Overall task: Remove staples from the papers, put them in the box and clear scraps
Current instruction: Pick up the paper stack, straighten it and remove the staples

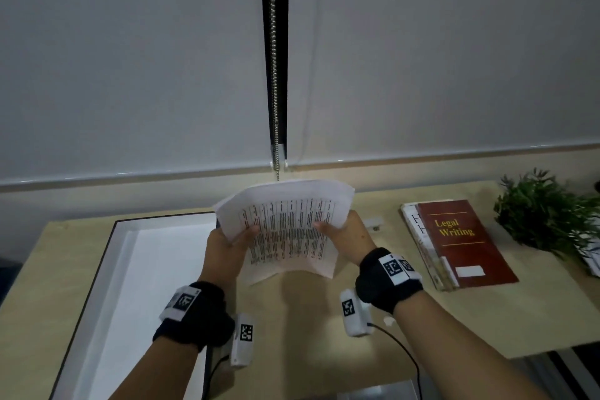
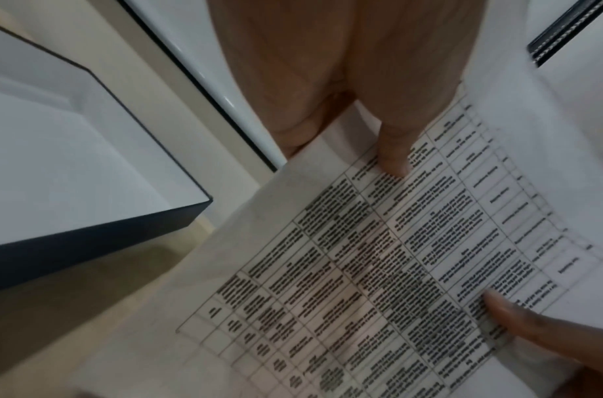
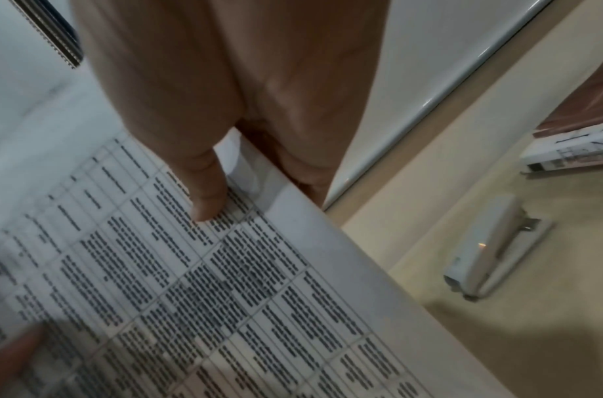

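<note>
Papers (image 1: 285,230), a printed table on a few loose-looking sheets, sit up in the air between our two hands, above the desk (image 1: 311,312) and just right of the open box (image 1: 97,286). Our left hand (image 1: 227,250) pinches the left edge with thumb on top and fingers behind, and our right hand (image 1: 349,237) pinches the right edge the same way, so the stack bows upward in the middle. We cannot see any staple from here, so we cannot tell whether one remains; if it does, dropping the stack into the box would leave the job half done. The bowed sheets could also fan apart or slide out of our thumbs while we swing them left, and a corner could catch on the box's dark rim and crumple. Around us, a white stapler-like tool (image 3: 490,247) lies on the desk to the right, well clear of the route to the box, with a red book (image 1: 464,240) on another volume and a green plant (image 1: 545,211) beyond it. A small white scrap (image 1: 388,321) near our right wrist probably needs clearing. Nothing stands between the sheets and the box.
</note>
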A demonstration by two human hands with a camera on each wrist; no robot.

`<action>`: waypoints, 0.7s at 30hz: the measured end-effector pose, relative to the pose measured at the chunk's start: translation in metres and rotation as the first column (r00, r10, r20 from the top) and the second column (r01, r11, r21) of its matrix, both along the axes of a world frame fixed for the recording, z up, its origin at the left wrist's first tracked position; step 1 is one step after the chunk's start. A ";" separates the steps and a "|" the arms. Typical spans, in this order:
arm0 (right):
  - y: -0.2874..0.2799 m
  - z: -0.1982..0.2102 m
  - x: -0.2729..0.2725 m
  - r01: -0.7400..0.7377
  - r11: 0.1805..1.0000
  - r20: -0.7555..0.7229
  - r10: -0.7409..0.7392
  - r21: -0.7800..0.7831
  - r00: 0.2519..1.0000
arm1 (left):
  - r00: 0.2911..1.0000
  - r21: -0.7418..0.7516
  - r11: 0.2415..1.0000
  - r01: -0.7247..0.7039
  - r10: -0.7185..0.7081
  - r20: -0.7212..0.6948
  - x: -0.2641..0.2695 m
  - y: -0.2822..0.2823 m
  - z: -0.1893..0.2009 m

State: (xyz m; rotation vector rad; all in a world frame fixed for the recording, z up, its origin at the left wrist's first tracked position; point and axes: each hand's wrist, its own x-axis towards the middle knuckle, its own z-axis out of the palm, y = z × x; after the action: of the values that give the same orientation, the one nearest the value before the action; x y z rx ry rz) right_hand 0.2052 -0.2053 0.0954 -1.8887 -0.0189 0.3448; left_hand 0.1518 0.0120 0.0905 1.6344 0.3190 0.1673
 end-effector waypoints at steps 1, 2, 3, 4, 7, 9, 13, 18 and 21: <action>0.000 0.004 0.004 -0.018 1.000 0.010 0.017 0.014 1.000 | 1.000 0.013 1.000 0.001 -0.001 -0.004 0.002 -0.002 0.006; -0.001 0.010 0.009 -0.039 0.999 0.026 0.039 0.028 0.999 | 1.000 0.016 1.000 0.004 -0.004 0.001 0.005 -0.002 0.013; -0.003 0.016 0.014 -0.074 0.997 0.037 0.072 0.037 0.997 | 1.000 0.029 1.000 -0.010 0.009 0.015 0.009 0.001 0.016; -0.005 0.021 0.021 -0.129 0.991 0.043 0.127 0.041 0.991 | 1.000 0.085 0.996 -0.006 0.003 0.028 0.013 0.006 0.017; -0.019 0.021 0.049 -0.272 0.960 -0.064 0.276 0.069 0.959 | 0.999 0.298 0.954 0.044 -0.047 0.003 0.022 0.029 0.012; -0.032 0.006 0.073 -0.342 0.939 -0.157 0.332 -0.039 0.930 | 0.996 0.347 0.936 0.063 -0.040 -0.075 0.022 0.040 0.009; -0.053 -0.034 0.102 -0.417 0.681 -0.249 0.337 -0.602 0.908 | 0.975 0.401 0.906 0.139 -0.054 -0.216 0.013 0.053 0.004; -0.059 -0.096 0.107 -0.498 0.265 -0.388 0.374 -0.825 0.842 | 0.947 0.409 0.893 0.187 -0.054 -0.315 -0.005 0.058 -0.008; -0.061 -0.117 0.103 -0.412 0.151 -0.323 0.406 -0.899 0.855 | 0.932 0.417 0.880 0.229 -0.073 -0.356 -0.014 0.061 -0.013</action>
State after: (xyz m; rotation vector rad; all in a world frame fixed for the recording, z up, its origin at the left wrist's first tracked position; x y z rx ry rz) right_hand 0.3087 -0.2659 -0.0215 -3.1491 -0.4474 0.9054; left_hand 0.1373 0.0726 0.0778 2.1514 0.4257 -0.1736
